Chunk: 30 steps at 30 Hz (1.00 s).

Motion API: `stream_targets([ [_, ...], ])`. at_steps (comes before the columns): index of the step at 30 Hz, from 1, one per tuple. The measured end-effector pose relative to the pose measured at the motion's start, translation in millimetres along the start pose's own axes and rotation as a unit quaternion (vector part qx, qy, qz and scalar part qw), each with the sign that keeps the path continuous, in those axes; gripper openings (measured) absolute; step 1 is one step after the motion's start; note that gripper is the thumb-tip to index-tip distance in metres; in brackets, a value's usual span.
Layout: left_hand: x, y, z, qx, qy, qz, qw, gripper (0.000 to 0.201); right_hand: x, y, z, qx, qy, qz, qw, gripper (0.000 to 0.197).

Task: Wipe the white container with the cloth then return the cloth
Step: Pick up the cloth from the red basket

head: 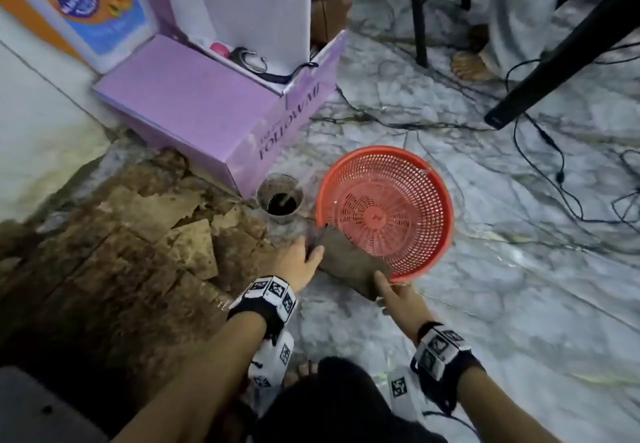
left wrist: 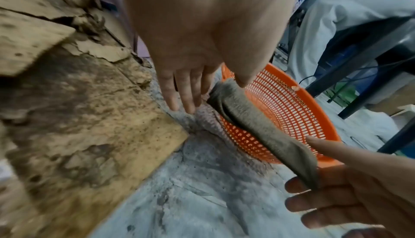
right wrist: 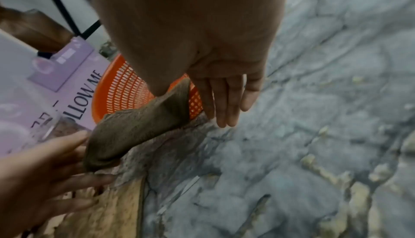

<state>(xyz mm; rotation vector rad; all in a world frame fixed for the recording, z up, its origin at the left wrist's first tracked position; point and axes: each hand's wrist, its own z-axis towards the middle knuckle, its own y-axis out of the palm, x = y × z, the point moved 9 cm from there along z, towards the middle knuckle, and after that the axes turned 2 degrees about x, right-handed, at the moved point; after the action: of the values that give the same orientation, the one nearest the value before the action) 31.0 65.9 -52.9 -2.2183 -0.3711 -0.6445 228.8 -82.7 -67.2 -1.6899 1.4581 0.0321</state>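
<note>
Head view: person crouched over a marbled floor (head: 519, 304). Both hands hold a grey-brown cloth (head: 349, 266) stretched between them, its far edge lying over the near rim of a red basket (head: 384, 210). Left hand (head: 298, 262) pinches the left end; right hand (head: 391, 293) pinches the right end, close to the basket rim. A clear cup (head: 280, 201) with dark contents stands just left of the basket, beside a purple box (head: 194, 110). Broken brown flooring (head: 138, 241) lies to the left. No white container is visible in this view.

Left wrist view: left hand (left wrist: 191, 74) has thumb and forefinger on the cloth (left wrist: 253, 126) end, the other fingers (left wrist: 188, 96) straight, pointing down. Cloth runs as a folded band across the basket (left wrist: 292, 114) to the right hand (left wrist: 350, 194), thumb over it, fingers curled below.

Right wrist view: right hand (right wrist: 222, 85) pinches the cloth (right wrist: 139, 128) corner with its thumb side; the remaining fingers hang straight. Left hand (right wrist: 44, 170) takes the far end, though blur hides the exact grip. Basket (right wrist: 125, 89) lies behind the cloth, box (right wrist: 74, 85) beyond it.
</note>
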Motion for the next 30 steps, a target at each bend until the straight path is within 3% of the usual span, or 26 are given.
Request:
stream_targets([
  [4, 5.0, 11.1, 13.8, -0.018, -0.005, 0.008, 1.0, 0.063, 2.7, 12.6, 7.6, -0.012, 0.005, 0.167, 0.986, 0.038],
  [7, 7.9, 14.3, 12.9, -0.009, -0.008, 0.003, 1.0, 0.062, 12.9, 25.6, 7.3, -0.037, 0.028, 0.228, 0.972, 0.041],
  [10, 13.8, 7.2, 8.7, 0.015, 0.002, -0.006, 1.0, 0.058, 14.5, 22.6, 6.6, -0.009, 0.003, 0.199, 0.98, 0.047],
  [18, 32.3, -37.8, -50.9, 0.046, 0.056, -0.053, 0.996, 0.058, -47.3, -33.5, -33.9, 0.056, -0.18, 0.129, 0.974, 0.048],
  [22, 37.8, -81.5, -92.8, 0.094, 0.084, -0.083, 0.988, 0.055, -89.9, -52.4, -63.1, 0.016, -0.255, 0.132, 0.958, 0.039],
  [26, 50.9, -133.5, -136.6, 0.148, 0.108, -0.111, 0.977, 0.012, -154.3, -74.8, -107.8, -0.006, -0.338, 0.102, 0.935, 0.022],
  [27, 53.4, -146.9, -150.1, 0.166, 0.108, -0.121, 0.973, 0.01, -170.7, -81.1, -119.6, -0.01, -0.354, 0.093, 0.93, 0.022],
  [30, 58.5, -186.4, -194.9, 0.215, 0.127, -0.142, 0.958, 0.03, -218.6, -97.7, -157.1, -0.016, -0.405, 0.064, 0.912, 0.035],
])
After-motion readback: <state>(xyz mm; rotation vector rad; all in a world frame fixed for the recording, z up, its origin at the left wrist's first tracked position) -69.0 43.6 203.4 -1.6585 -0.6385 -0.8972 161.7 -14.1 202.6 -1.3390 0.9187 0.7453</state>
